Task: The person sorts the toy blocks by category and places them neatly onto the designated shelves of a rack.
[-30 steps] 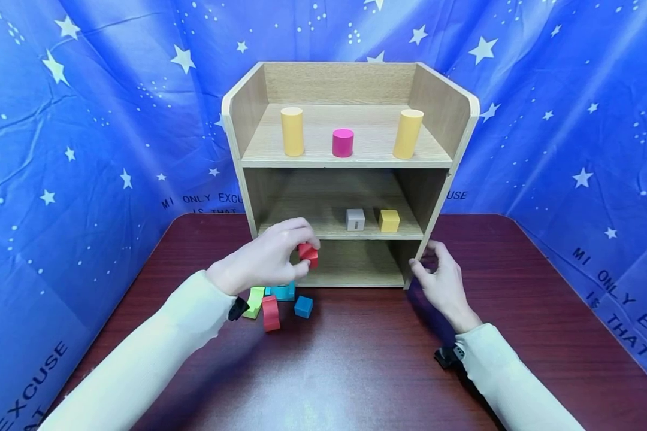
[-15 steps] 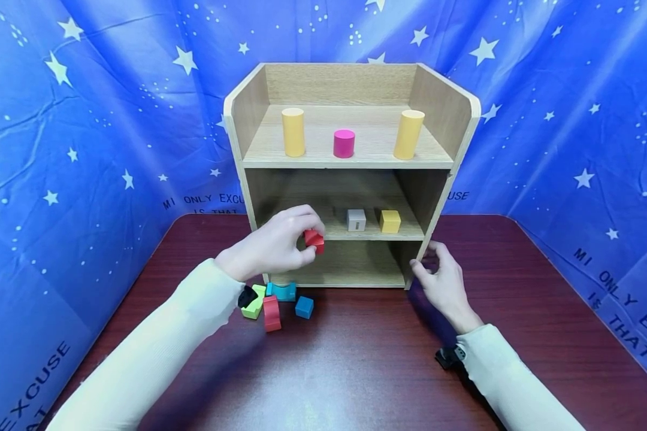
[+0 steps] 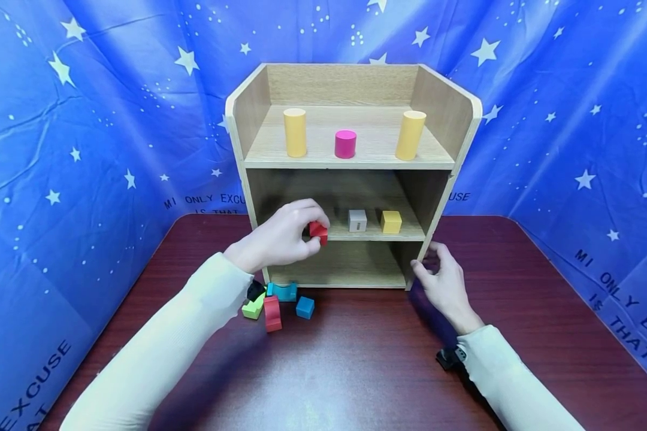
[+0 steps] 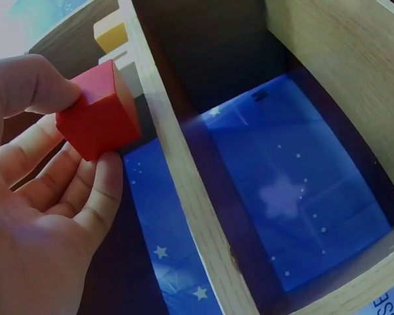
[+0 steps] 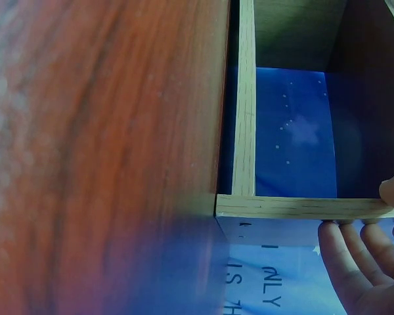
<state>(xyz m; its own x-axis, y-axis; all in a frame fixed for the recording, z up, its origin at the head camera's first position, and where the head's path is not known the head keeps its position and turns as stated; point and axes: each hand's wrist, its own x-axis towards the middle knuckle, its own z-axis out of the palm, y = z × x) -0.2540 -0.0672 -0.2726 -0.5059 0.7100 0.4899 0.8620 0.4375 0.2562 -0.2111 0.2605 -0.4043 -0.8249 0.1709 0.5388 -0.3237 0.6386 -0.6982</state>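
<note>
While your right hand is gripping the side of the shelf unit, your left hand is pinching the red cube, now rising to the middle shelf and nearing the grey cube.

The table has a glossy, dark red-brown wood grain; the shelf shows pale, matt wood grain. The backdrop is creased cloth with a soft sheen. The red cube is smooth-faced, the yellow cylinders smooth and matt; the black wrist device, small in view, is perhaps plastic
</note>
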